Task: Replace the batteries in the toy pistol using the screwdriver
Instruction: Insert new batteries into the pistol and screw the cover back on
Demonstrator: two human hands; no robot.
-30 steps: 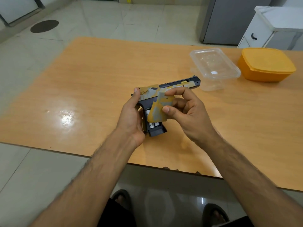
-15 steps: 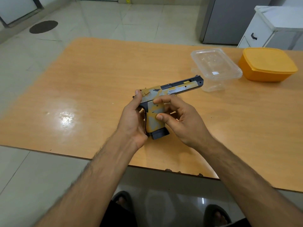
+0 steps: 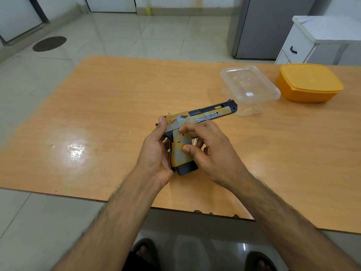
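The toy pistol (image 3: 207, 116), yellow and grey with a dark slide, is held just above the wooden table (image 3: 117, 114), barrel pointing right and away. My left hand (image 3: 156, 153) grips the back of the handle, thumb up against the rear of the slide. My right hand (image 3: 214, 153) holds the handle from the right. Its thumb and forefinger press on the yellow-grey battery cover (image 3: 180, 151), which sits flush on the handle. The batteries are hidden under the cover. No screwdriver is in view.
A clear plastic container (image 3: 249, 87) stands just beyond the muzzle, with an orange lidded box (image 3: 308, 83) to its right. The table's near edge runs just below my wrists. A grey cabinet and white drawers stand behind the table.
The battery cover, held loose in my right hand over the open handle a second ago, now lies seated on the handle. My right thumb and forefinger have moved onto it.
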